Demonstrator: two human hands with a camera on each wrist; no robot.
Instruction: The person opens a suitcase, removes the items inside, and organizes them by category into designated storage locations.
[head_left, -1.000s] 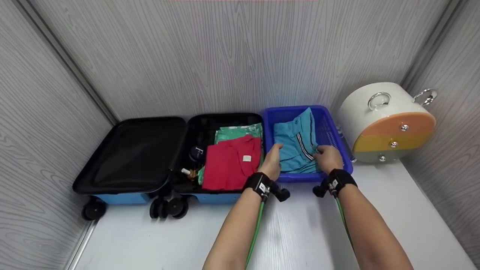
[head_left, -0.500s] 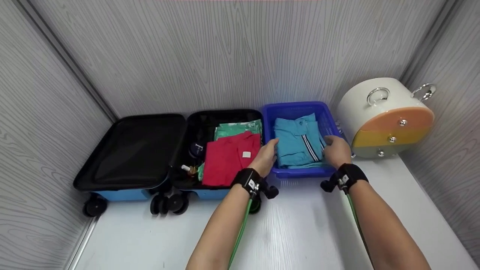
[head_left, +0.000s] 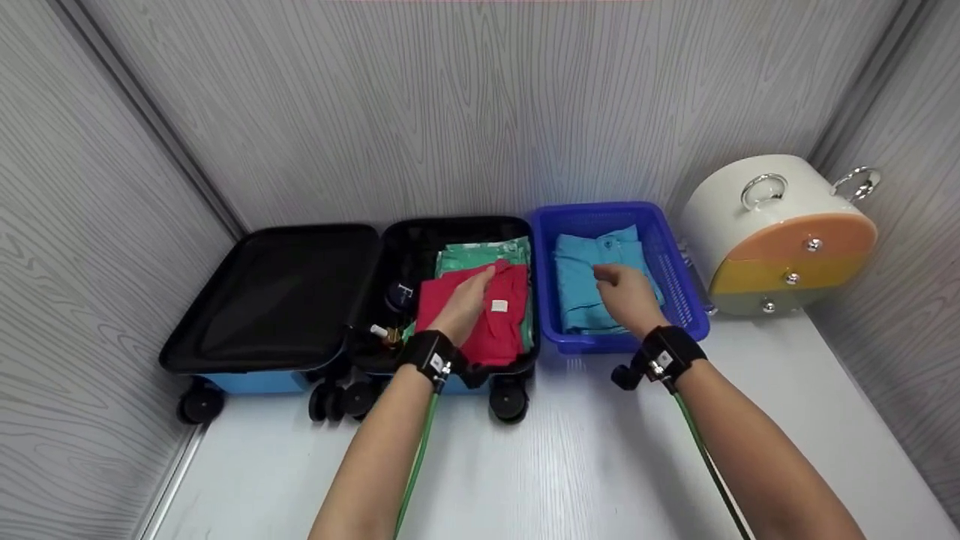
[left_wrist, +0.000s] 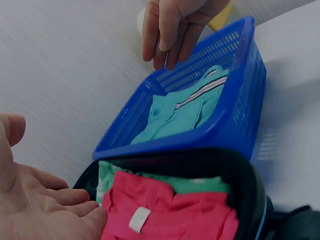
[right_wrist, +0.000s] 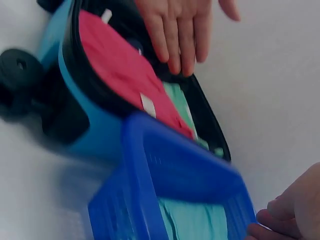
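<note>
Folded blue shorts with a dark-and-white side stripe lie in a blue plastic basket. Over them hovers my right hand, its fingers relaxed and holding nothing. My left hand is above the red folded garment in the suitcase; in the left wrist view its palm faces up with nothing in it. A white label shows on the red cloth. Green patterned clothing lies partly hidden beneath the red garment.
The suitcase's other half lies open at the left. Beside the red cloth sit a dark round item and a small white-capped bottle. A cream drum-shaped drawer box stands right of the basket, with a wall behind.
Both hands have let go of the blue shorts, which now lie flat in the basket. My left hand has moved left over the suitcase; my right hand has shifted inward above the shorts.
</note>
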